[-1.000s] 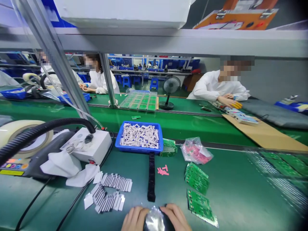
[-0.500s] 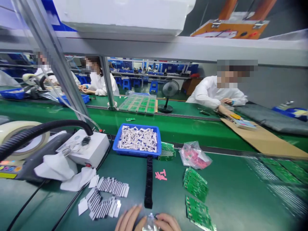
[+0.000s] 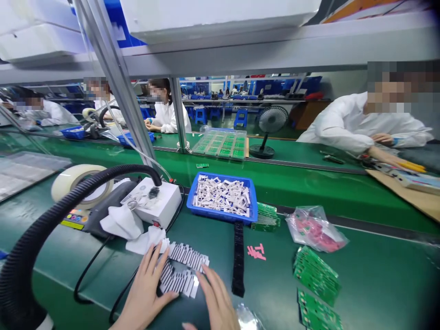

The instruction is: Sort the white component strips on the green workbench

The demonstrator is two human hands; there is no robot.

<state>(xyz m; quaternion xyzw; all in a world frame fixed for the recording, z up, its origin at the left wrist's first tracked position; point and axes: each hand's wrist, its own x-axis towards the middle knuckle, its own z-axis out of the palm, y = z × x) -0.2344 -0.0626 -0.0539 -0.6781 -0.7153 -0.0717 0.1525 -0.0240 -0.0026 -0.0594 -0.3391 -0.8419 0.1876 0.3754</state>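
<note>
My left hand [image 3: 144, 288] lies flat on the green mat with its fingers spread, resting on the left end of two rows of small white strips [image 3: 182, 268]. To the right of those rows my right hand [image 3: 218, 302] is also open, its fingertips at the strips' right edge. Neither hand holds anything. A crinkled clear plastic bag [image 3: 249, 318] lies by my right wrist at the bottom edge. A black strip of parts [image 3: 238, 259] lies just right of the hands.
A blue tray of white parts [image 3: 223, 197], a white box [image 3: 158, 201], tape roll [image 3: 84, 185], black corrugated hose [image 3: 51, 220], white wipes [image 3: 123, 224], pink bits [image 3: 256, 252], a bag of pink parts [image 3: 314, 229], green circuit boards [image 3: 316, 275]. Several people work across the green conveyor [image 3: 302, 183].
Both hands left the plastic bag and moved left onto the rows of white strips, fingers spread. My view swung left, so the bench contents shifted right.
</note>
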